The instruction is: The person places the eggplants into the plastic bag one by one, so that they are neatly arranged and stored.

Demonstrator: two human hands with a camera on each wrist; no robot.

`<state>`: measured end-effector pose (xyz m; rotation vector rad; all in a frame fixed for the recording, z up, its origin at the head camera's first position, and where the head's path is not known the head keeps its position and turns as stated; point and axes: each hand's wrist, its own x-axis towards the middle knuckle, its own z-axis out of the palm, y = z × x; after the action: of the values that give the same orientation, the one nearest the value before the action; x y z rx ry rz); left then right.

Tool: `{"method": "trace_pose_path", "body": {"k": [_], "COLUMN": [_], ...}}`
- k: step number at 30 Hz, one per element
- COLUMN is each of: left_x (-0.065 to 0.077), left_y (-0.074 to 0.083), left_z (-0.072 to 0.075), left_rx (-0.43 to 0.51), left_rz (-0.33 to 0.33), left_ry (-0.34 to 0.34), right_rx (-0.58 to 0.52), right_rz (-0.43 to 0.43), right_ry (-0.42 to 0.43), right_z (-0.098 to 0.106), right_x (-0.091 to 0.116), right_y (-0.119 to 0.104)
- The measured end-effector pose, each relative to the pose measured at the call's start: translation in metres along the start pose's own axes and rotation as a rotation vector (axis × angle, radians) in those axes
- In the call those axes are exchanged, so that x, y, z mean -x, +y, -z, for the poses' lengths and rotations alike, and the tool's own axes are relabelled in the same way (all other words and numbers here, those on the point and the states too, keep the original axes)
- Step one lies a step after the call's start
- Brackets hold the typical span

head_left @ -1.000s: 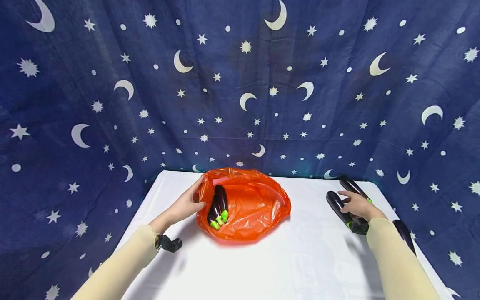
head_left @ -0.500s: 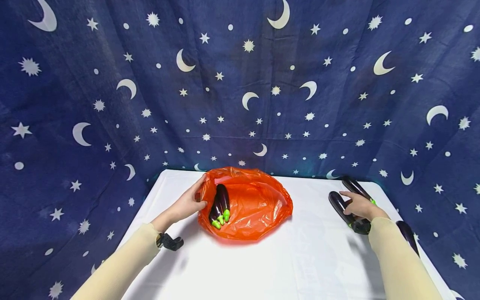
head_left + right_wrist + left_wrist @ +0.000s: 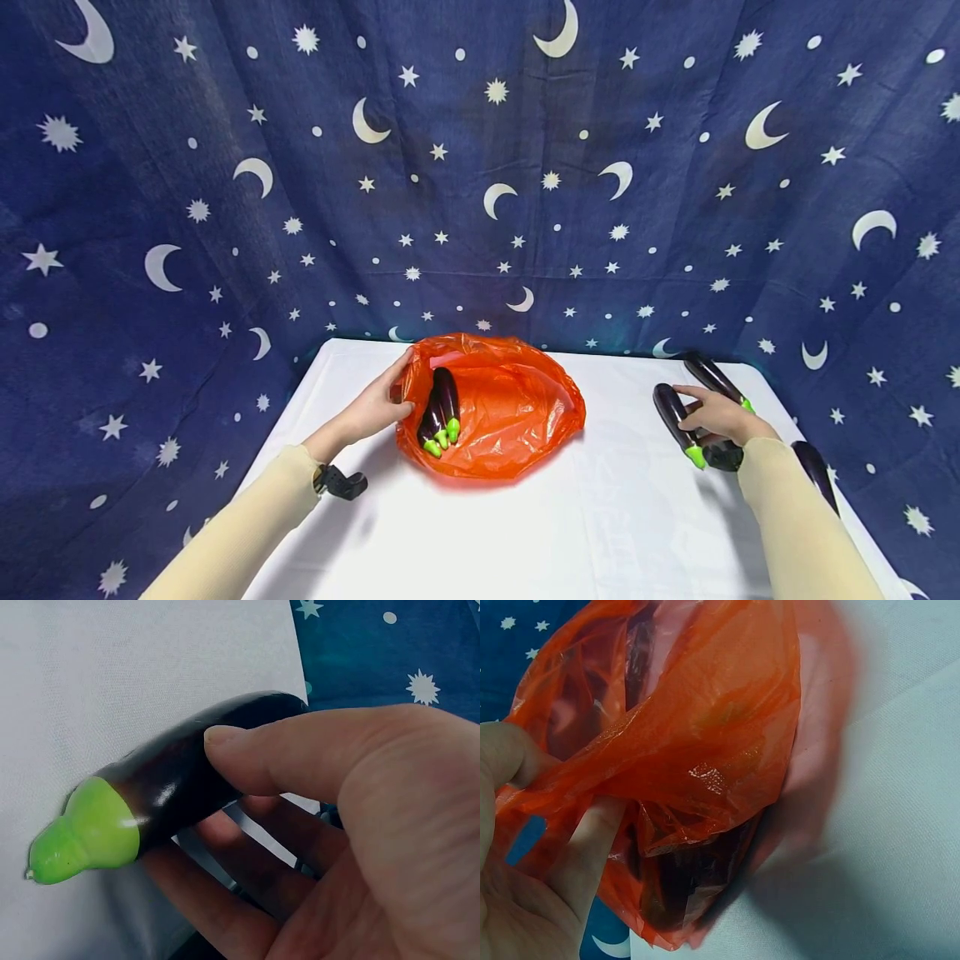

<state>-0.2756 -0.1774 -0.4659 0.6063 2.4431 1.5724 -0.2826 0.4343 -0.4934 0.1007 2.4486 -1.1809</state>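
My left hand pinches the left rim of an open orange-red plastic bag. In the left wrist view the thin film of the bag passes between thumb and fingers. Several dark purple eggplants with green caps lie inside at its left side. On the right of the table, my right hand holds another eggplant. In the right wrist view the thumb lies over the dark body of this eggplant and the fingers are under it; its green cap points to lower left.
Another eggplant lies just behind the right hand, at the table's back right. One more eggplant is at the right edge, partly hidden by the sleeve. The table has a white cloth; a starry blue curtain hangs close behind.
My right thumb and fingers have closed on the eggplant, which has shifted slightly left and turned so its green cap shows more. The left hand and bag stay in place.
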Motion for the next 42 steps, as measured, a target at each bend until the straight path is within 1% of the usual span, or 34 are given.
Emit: {"method": "trace_pose_path", "body": {"k": [7,13,18,26,33,37,42], "left_x": [0.0001,-0.0004,-0.0013,-0.0041,-0.0047,-0.0042,-0.0016], "left_y": [-0.0015,-0.0020,-0.0018,-0.0041,-0.0040,-0.0042,-0.0037], "left_z": [0.0000,0.0000,-0.0009,-0.0020,-0.0022,-0.0025,-0.0015], "left_rx": [-0.002,-0.002,0.009,0.017,0.015,0.008,0.014], "left_rz": [0.013,0.006,-0.008,-0.024,-0.016,-0.011,0.007], "left_ry": [0.002,0.005,-0.001,-0.001,0.003,0.007,0.007], "right_rx": [-0.039,-0.075,-0.082,-0.072,-0.062,-0.060,-0.085], "right_rz": [0.002,0.001,-0.008,-0.031,-0.046,-0.040,-0.019], "right_ry": [-0.030,-0.036,-0.057,-0.065,-0.071,-0.069,-0.070], "right_z": [-0.0023,-0.0053,-0.0037,-0.0013,-0.0014,-0.0033,-0.0081], "right_x": [0.0030,0.0041,0.0066,0.0086,0.0075,0.0085,0.0081], "right_y": [0.0015,0.0018,0.0020,0.0016,0.0016,-0.0006,-0.0011]}}
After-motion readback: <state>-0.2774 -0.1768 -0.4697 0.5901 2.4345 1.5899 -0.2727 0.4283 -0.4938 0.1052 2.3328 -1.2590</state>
